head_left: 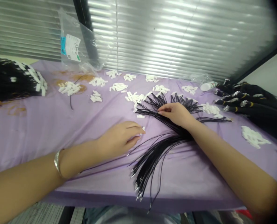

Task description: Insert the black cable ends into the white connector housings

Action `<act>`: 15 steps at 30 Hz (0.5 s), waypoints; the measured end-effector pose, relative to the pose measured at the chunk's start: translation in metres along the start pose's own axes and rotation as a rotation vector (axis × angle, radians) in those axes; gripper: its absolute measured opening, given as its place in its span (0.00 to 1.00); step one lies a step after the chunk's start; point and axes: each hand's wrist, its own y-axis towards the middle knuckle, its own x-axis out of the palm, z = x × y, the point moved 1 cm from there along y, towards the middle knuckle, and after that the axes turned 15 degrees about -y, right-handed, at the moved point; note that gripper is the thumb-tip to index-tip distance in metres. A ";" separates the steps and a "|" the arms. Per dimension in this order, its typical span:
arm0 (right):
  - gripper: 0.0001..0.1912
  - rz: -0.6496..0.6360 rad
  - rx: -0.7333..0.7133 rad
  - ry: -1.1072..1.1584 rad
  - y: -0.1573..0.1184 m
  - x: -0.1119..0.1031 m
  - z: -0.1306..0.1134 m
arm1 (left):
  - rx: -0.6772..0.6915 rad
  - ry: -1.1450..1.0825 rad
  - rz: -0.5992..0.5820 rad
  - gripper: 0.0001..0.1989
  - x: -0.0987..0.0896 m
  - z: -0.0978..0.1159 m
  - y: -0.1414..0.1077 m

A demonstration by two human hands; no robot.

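Note:
A bundle of thin black wires (152,160) fans out across the cloth, many ends near me tipped with small metal terminals. My right hand (177,115) is closed over the bundle's far part, thumb and fingertips pinched on black wire ends. Left of it, my left hand (121,137) hovers low over the cloth with a small white plastic piece (142,129) between its fingertips. Another white piece (140,116) lies just beyond the left fingertips. A silvery bracelet (57,161) circles my left wrist. Exactly how many wires the right fingers hold is hidden.
Several piles of white pieces (69,88) are spread over the purple cloth (47,124). A thick black wire bundle with white ends (12,77) lies at left; tied black bundles (252,99) lie at right. A clear labelled bag (73,46) leans against the ribbed panel (152,37).

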 end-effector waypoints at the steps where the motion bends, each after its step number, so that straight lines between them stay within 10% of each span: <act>1: 0.10 0.024 0.027 0.025 0.001 0.000 0.001 | -0.002 0.023 -0.008 0.14 0.000 -0.001 0.000; 8: 0.08 0.229 0.104 0.139 -0.018 -0.021 -0.012 | -0.066 0.148 -0.119 0.18 0.007 -0.007 0.009; 15: 0.04 -0.287 -0.663 -0.047 -0.058 -0.016 -0.070 | -0.009 0.076 -0.042 0.09 0.010 -0.018 0.020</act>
